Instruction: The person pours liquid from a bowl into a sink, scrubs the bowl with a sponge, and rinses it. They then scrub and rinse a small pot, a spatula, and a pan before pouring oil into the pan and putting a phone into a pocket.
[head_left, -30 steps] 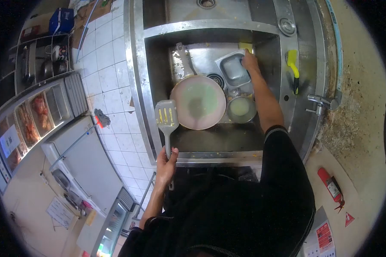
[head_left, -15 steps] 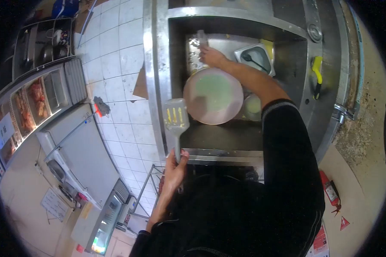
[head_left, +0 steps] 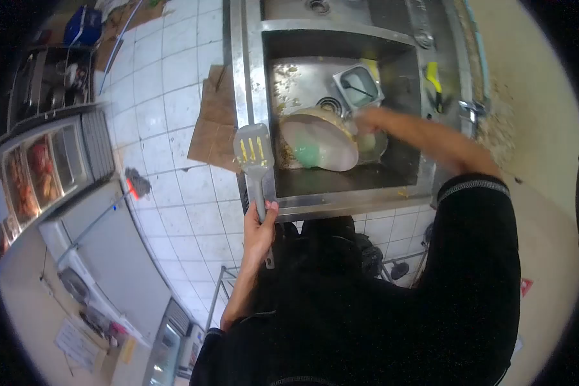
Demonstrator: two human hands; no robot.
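Sink (head_left: pixel 410 180) | 1 pan (head_left: pixel 320 145) | 1 spatula (head_left: pixel 253 154) | 1 bowl (head_left: pixel 372 145)

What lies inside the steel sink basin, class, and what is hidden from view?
Inside the sink: a tilted round pan with green liquid, a small bowl, a square container holding a ladle, and the drain. The pan covers the floor beneath it.

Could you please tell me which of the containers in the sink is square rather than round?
The square steel container at the sink's far side, holding a dark utensil; the pan and small bowl nearer the person are round.
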